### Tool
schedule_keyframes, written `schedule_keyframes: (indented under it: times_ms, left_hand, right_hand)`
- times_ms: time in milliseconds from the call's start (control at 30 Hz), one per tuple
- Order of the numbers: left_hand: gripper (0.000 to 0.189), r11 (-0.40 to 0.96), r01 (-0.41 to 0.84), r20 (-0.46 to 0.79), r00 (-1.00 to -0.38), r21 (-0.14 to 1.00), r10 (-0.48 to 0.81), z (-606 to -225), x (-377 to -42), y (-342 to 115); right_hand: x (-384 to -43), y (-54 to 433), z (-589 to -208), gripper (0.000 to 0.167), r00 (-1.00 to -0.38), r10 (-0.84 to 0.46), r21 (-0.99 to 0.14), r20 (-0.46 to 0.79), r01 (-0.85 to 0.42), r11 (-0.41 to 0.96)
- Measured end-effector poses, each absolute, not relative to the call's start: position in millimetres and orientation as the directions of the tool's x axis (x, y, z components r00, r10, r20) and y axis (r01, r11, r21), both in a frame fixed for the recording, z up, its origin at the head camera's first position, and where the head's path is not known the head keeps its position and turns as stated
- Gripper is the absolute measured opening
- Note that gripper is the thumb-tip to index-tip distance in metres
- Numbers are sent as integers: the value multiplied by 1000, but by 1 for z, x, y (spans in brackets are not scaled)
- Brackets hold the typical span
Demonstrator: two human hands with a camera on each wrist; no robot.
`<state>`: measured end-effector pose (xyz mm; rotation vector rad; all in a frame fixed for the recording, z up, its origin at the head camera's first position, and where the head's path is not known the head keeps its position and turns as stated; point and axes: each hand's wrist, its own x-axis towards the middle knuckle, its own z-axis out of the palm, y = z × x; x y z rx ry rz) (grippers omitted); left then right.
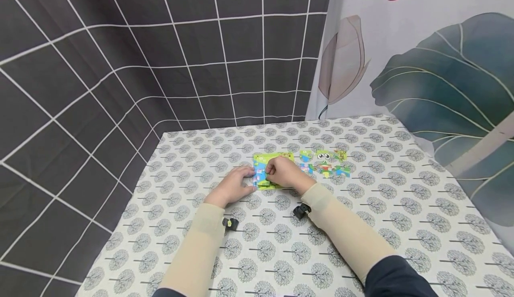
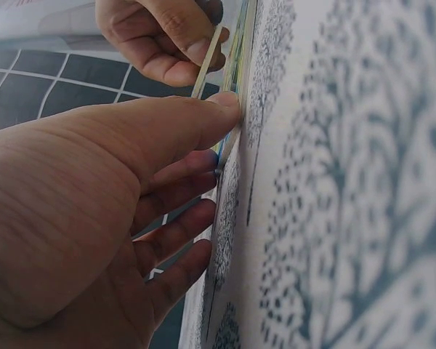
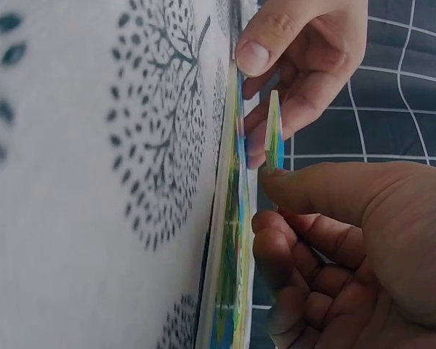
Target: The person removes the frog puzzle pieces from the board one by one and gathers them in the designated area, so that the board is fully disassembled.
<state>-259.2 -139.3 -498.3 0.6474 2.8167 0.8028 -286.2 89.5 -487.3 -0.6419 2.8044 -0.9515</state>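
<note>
A colourful jigsaw board (image 1: 262, 158) in green and blue lies flat on the table. My left hand (image 1: 233, 185) rests at its left edge, with the thumb near the front corner and the fingers fairly straight along the side. Over the board, my right hand (image 1: 286, 173) pinches a thin puzzle piece (image 3: 274, 131) between thumb and fingers. That piece stands tilted up above the board in the right wrist view, with a pale edge and green and blue on its face. Much of the board is hidden beneath the right hand.
Several loose puzzle pieces (image 1: 323, 157) lie to the right of the board, one printed with two big eyes. The tablecloth (image 1: 281, 234) has a tree pattern. A dark gridded curtain (image 1: 241, 74) hangs behind, and a pale leaf-print curtain (image 1: 353, 83) hangs at the right.
</note>
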Motion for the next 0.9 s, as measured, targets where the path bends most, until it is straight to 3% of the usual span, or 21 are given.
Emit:
schedule_keyframes:
  times_ms: [900]
  left_hand:
    - [62,757,342,-30,-903,558,429,-498,-257,-139]
  right_hand:
    - [-279,156,-483,10,-924,-382,-604,-6,-301,738]
